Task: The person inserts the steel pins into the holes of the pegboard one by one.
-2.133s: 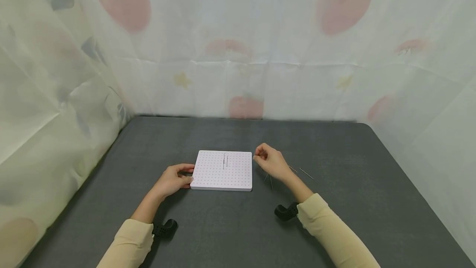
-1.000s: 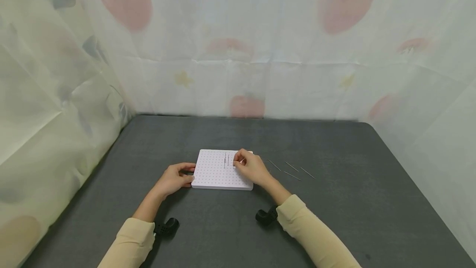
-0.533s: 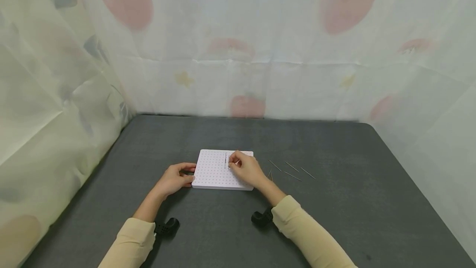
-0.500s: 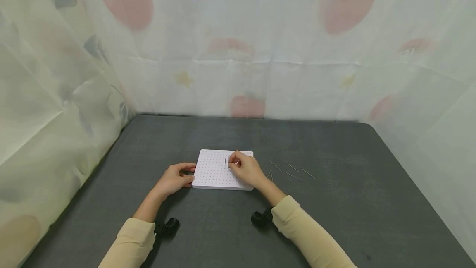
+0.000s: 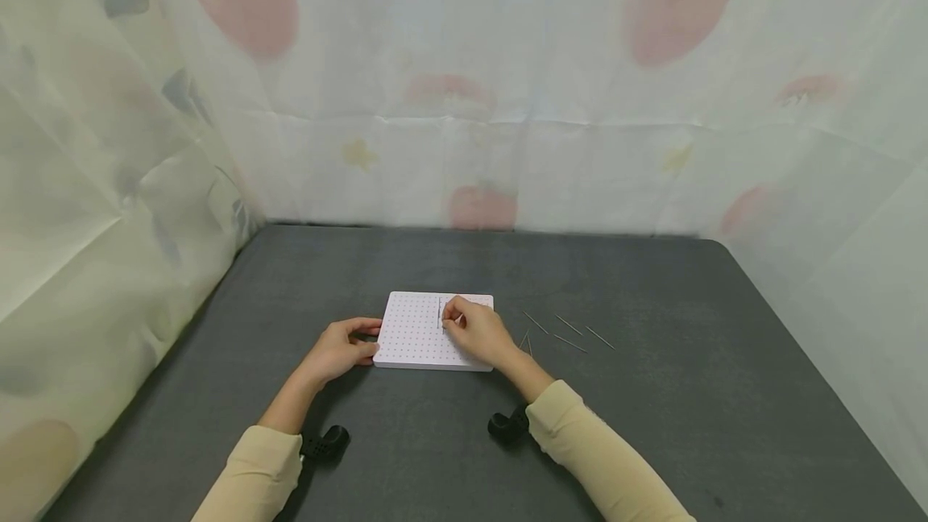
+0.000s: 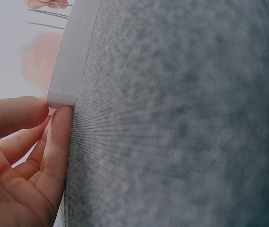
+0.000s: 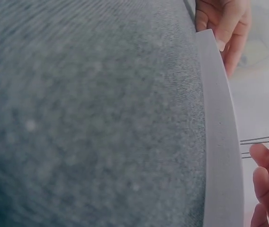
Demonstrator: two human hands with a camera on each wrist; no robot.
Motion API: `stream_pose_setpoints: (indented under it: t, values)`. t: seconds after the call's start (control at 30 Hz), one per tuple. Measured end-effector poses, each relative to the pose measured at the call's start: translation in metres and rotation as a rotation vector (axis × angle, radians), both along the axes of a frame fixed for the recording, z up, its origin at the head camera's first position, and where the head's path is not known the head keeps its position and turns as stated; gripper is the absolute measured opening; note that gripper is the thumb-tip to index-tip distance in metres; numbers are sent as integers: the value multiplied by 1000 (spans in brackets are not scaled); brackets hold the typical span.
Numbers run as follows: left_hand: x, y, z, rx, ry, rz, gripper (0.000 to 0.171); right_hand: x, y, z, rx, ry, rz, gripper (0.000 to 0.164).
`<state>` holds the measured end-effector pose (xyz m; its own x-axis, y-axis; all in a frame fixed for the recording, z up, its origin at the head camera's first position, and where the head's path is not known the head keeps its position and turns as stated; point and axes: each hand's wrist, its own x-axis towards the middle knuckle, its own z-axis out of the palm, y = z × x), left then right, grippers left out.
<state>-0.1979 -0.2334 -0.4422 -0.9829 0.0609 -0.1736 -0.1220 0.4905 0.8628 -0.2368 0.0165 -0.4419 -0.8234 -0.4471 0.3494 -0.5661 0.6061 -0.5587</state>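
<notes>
The right hand (image 5: 482, 334) pinches one thin pin (image 5: 443, 330) between thumb and forefinger, above the face of one white pegboard (image 5: 406, 349). The left hand (image 5: 337, 353) grips the board's left edge between thumb and fingers. The board lies flat on the dark gray tabletop (image 5: 413, 441). To its right lie six loose pins (image 5: 600, 337): four apart, two nearly meeting. Two black wrist cameras (image 5: 329, 443) show below two cream sleeves (image 5: 257, 470). Only the head view shows the loose pins; the left wrist view shows at least two standing pins (image 6: 44, 25), their exact number unclear.
</notes>
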Motion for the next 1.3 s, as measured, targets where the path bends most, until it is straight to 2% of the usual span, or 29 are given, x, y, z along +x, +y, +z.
stream_pose_setpoints:
  t: [0.57,0.93,1.13,1.3]
  values:
    - [-1,-1,-2,-3,10,-12,43,-1,1,-3,30,21,19,3]
    - [-2,-4,-2,-1,16,-28,43,-1,7,9,36,10,16,6]
    - [-2,-3,-2,-9,8,-23,44,1,18,17,33,-14,16,7]
    - [-3,-3,-2,-15,11,-23,43,1,33,17,38,-36,4,8]
